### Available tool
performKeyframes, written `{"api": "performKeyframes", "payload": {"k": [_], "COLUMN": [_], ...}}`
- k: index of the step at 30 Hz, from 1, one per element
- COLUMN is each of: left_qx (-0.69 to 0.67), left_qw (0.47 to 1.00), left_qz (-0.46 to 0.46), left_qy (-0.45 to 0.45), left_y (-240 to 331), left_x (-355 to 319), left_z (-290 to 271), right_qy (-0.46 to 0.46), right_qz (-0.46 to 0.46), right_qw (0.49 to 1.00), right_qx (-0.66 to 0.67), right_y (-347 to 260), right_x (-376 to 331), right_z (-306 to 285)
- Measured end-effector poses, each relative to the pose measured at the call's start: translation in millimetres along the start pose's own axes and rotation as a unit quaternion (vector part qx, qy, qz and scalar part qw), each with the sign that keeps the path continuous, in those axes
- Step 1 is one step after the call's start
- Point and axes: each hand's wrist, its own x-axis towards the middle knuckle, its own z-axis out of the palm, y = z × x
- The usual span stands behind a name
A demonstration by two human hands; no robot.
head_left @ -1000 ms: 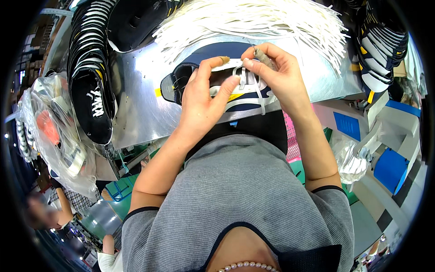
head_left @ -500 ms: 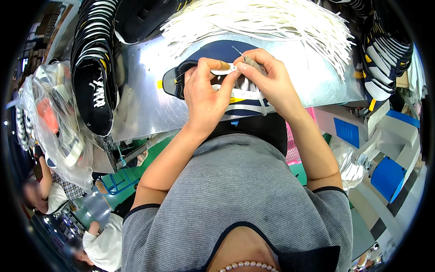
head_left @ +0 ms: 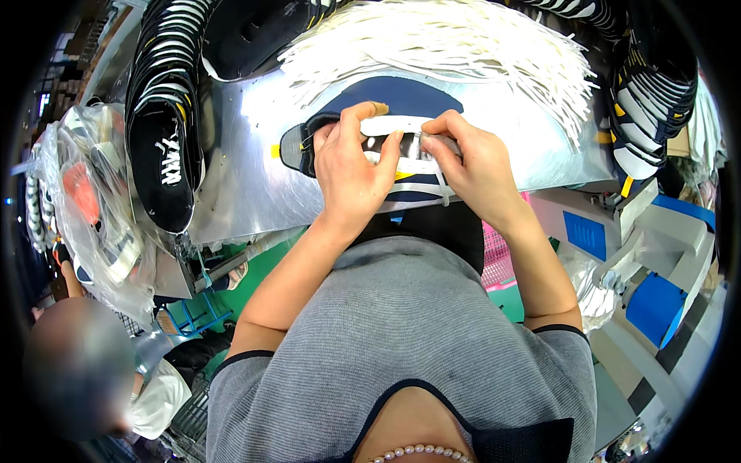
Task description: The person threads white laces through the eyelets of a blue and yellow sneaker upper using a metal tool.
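A navy shoe upper with a yellow tab lies on the shiny metal table right in front of me. My left hand and my right hand both rest on it. Between thumbs and fingers they pinch a flat white lace stretched level across the shoe's eyelets. More of that lace crosses lower down, and one end hangs off near my right wrist. My palms hide the shoe's middle.
A big heap of loose white laces lies behind the shoe. Rows of stacked black-and-white uppers stand at left and right. A clear bag of shoes hangs at left. Another person is at lower left.
The hands have lowered onto the shoe and moved apart, pulling the white lace flat and taut across it. The person at lower left has come closer.
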Motion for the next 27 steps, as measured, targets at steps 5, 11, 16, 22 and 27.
{"api": "performKeyframes", "payload": {"k": [5, 11, 16, 22, 27], "left_qx": [0.060, 0.003, -0.251, -0.312, -0.282], "left_qw": [0.987, 0.996, 0.947, 0.925, 0.928], "left_qz": [0.149, 0.051, -0.134, -0.163, -0.198], "left_qy": [0.007, -0.071, -0.148, -0.140, -0.143], "left_y": [-0.8, -0.2, 7.5, 16.5, 20.6], "left_x": [-4.6, -6.6, -4.7, 4.6, 8.5], "left_z": [0.3, -15.1, -10.4, -0.3, 5.3], "right_qy": [-0.086, -0.122, -0.092, -0.051, 0.059], "right_qz": [-0.002, -0.002, 0.061, 0.086, 0.081], "right_qw": [0.990, 0.963, 0.990, 0.977, 0.995], "right_qx": [-0.111, -0.239, -0.089, -0.189, -0.008], "right_y": [-7.8, -15.8, -23.8, -42.1, 9.1], "right_x": [14.3, 17.5, -14.5, -43.0, -32.0], "right_z": [-0.3, 19.9, -35.5, -60.0, -24.7]}}
